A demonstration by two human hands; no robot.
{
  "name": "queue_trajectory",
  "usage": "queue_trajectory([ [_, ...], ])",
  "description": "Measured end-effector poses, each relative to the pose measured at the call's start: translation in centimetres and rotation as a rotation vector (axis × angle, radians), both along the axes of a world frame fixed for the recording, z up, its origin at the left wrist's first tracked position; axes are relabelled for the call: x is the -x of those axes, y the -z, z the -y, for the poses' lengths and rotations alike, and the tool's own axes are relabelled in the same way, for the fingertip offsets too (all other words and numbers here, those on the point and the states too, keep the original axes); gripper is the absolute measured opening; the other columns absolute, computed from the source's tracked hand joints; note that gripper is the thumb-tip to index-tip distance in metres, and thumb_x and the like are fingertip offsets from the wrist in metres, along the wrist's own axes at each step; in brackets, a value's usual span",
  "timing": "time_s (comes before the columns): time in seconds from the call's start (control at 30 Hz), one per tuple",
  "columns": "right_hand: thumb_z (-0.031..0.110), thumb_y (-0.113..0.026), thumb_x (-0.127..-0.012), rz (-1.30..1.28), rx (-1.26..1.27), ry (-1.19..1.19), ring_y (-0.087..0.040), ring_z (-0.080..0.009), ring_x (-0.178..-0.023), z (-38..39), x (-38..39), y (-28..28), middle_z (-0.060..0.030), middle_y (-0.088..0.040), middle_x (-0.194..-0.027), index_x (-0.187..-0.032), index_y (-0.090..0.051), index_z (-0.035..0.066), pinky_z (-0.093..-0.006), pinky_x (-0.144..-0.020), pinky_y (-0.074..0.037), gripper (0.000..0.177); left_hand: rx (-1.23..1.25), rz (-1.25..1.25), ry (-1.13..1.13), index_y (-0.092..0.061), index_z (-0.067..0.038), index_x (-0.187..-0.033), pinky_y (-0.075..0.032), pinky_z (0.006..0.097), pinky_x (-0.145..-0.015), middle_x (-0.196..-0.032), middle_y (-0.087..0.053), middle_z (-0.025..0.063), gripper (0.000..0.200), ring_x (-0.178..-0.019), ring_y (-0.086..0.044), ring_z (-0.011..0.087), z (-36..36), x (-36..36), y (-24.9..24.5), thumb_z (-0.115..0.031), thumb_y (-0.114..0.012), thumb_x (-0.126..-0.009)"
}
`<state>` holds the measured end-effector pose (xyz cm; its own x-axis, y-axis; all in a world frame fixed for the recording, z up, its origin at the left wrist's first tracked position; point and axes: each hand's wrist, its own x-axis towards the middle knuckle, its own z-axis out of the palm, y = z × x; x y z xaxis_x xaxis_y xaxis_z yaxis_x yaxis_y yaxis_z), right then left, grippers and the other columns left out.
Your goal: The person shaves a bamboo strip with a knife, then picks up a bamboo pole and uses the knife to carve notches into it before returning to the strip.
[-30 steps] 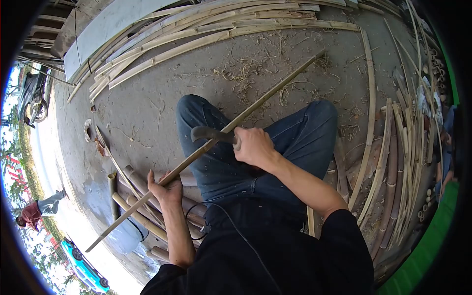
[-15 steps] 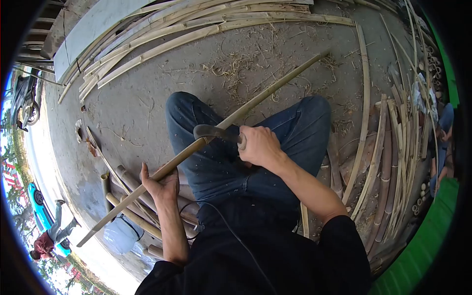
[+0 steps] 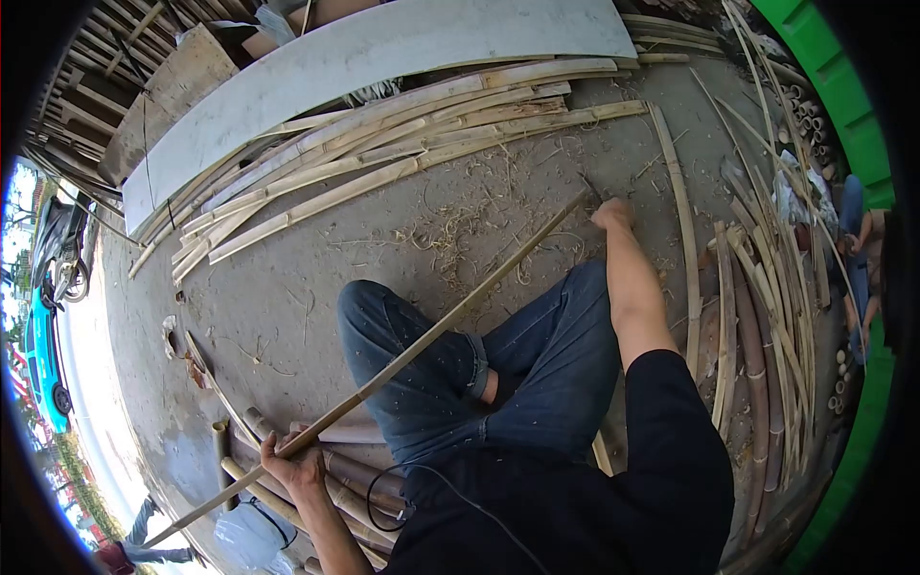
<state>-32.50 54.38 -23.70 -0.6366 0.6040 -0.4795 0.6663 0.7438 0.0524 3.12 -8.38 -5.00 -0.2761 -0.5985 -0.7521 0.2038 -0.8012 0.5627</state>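
A long split bamboo strip (image 3: 431,332) runs diagonally across my lap, its far end above the floor beyond my knees. Near the strip's lower part, my left hand (image 3: 295,469) is wrapped around it from below. My right hand (image 3: 613,213) is stretched forward by the strip's far tip, closed on the handle of a knife (image 3: 590,189). The dark blade shows small here, at the strip's end; whether it touches cannot be made out. Most of the handle is hidden by my fingers.
Split bamboo strips (image 3: 431,158) lie in a pile ahead, beside a pale curved sheet (image 3: 383,43). Thin shavings (image 3: 450,240) litter the floor. More bamboo stands at right (image 3: 757,383); bamboo poles (image 3: 369,484) lie at lower left near a plastic bag (image 3: 251,537). Another person sits at far right.
My right hand has moved the knife forward from mid-strip to its far end. My left hand has shifted down and slightly left with the strip. The view has tilted up.
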Motion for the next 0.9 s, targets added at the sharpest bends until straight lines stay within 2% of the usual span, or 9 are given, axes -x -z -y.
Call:
queue_trajectory([
  [0.13,0.024,-0.075,-0.079,-0.134,0.123,0.005,-0.066,-0.0338,-0.112,0.1,-1.8,1.1,-0.0192,-0.069,-0.12,-0.111,-0.073,0.005,-0.0407,-0.093,-0.054,0.038,-0.038,-0.204,-0.082,-0.04,-0.011,-0.064,-0.05,0.0487,-0.1,-0.052,-0.041,0.0013,0.02,-0.055,-0.051,0.0174,-0.4,-0.2,-1.6,-0.013,-0.052,-0.08],
  [0.3,0.021,-0.074,-0.076,-0.358,0.349,0.002,-0.07,-0.0382,-0.094,5.0,-6.4,-5.7,-0.0242,-0.072,-0.099,-0.103,-0.071,-0.002,-0.0439,-0.083,-0.053,0.036,0.012,-0.37,-0.056,-0.044,-0.001,-0.065,-0.043,0.0548,-0.112,-0.065,-0.048,0.0107,0.012,-0.068,-0.057,0.0263,-4.7,3.9,0.1,-0.003,-0.049,-0.076],
  [0.37,0.021,-0.074,-0.073,-0.696,0.376,-0.069,-0.07,-0.0382,-0.086,6.4,-8.3,-7.2,-0.021,-0.071,-0.091,-0.089,-0.07,0.0,-0.045,-0.075,-0.053,0.026,0.077,-0.378,-0.068,-0.047,0.0,-0.065,-0.039,0.0559,-0.115,-0.066,-0.051,0.0129,0.012,-0.074,-0.061,0.0293,-7.5,6.7,1.2,-0.004,-0.044,-0.076],
  [0.4,0.02,-0.074,-0.073,-0.751,0.39,-0.104,-0.069,-0.039,-0.085,7.5,-9.2,-8.0,-0.0214,-0.071,-0.089,-0.089,-0.069,0.0,-0.0449,-0.075,-0.053,0.027,0.078,-0.524,0.076,-0.049,0.001,-0.072,-0.041,0.0556,-0.114,-0.081,-0.062,0.0183,0.01,-0.092,-0.065,0.0338,-7.6,6.4,3.2,-0.005,-0.044,-0.079],
  [0.43,0.02,-0.074,-0.072,-0.806,0.401,-0.136,-0.069,-0.0398,-0.084,8.9,-10.2,-8.9,-0.0218,-0.07,-0.086,-0.089,-0.068,-0.001,-0.0449,-0.074,-0.053,0.027,0.074,-0.533,0.081,-0.049,0.001,-0.072,-0.041,0.0556,-0.114,-0.081,-0.062,0.0183,0.01,-0.092,-0.065,0.0338,-8.8,7.4,2.9,-0.005,-0.044,-0.079],
  [0.5,0.019,-0.074,-0.073,-0.815,0.504,-0.189,-0.069,-0.0406,-0.084,11.9,-12.3,-11.7,-0.0223,-0.069,-0.085,-0.09,-0.066,-0.001,-0.0451,-0.073,-0.053,0.028,0.1,-0.442,0.203,-0.049,0.0,-0.089,-0.045,0.0538,-0.111,-0.111,-0.063,0.0248,0.009,-0.116,-0.061,0.0387,-12.3,9.6,1.9,-0.005,-0.045,-0.083],
  [0.53,0.02,-0.074,-0.073,-0.816,0.534,-0.239,-0.068,-0.0406,-0.083,13.3,-13.3,-12.4,-0.0221,-0.069,-0.084,-0.089,-0.065,-0.001,-0.0449,-0.073,-0.053,0.028,0.094,-0.445,0.207,-0.049,0.0,-0.089,-0.045,0.0538,-0.111,-0.111,-0.063,0.0248,0.009,-0.116,-0.061,0.0387,-12.8,9.9,2.1,-0.005,-0.045,-0.083],
  [0.6,0.019,-0.074,-0.074,-0.763,0.619,-0.327,-0.068,-0.0408,-0.082,16.0,-15.0,-14.0,-0.0216,-0.068,-0.082,-0.09,-0.064,-0.001,-0.0449,-0.072,-0.053,0.028,0.127,-0.477,0.356,-0.045,-0.003,-0.104,-0.048,0.0527,-0.109,-0.136,-0.051,0.0281,0.016,-0.132,-0.05,0.0414,-13.3,10.4,2.8,-0.005,-0.045,-0.088],
  [0.9,0.019,-0.073,-0.075,-0.55,0.878,-0.659,-0.069,-0.0408,-0.082,25.7,-19.8,-15.0,-0.0215,-0.069,-0.081,-0.102,-0.06,0.001,-0.0471,-0.077,-0.055,0.035,0.435,-0.53,0.542,-0.046,-0.01,-0.117,-0.05,0.0464,-0.108,-0.143,-0.048,0.021,0.024,-0.14,-0.042,0.0359,-14.9,10.1,0.6,-0.005,-0.053,-0.094],
])
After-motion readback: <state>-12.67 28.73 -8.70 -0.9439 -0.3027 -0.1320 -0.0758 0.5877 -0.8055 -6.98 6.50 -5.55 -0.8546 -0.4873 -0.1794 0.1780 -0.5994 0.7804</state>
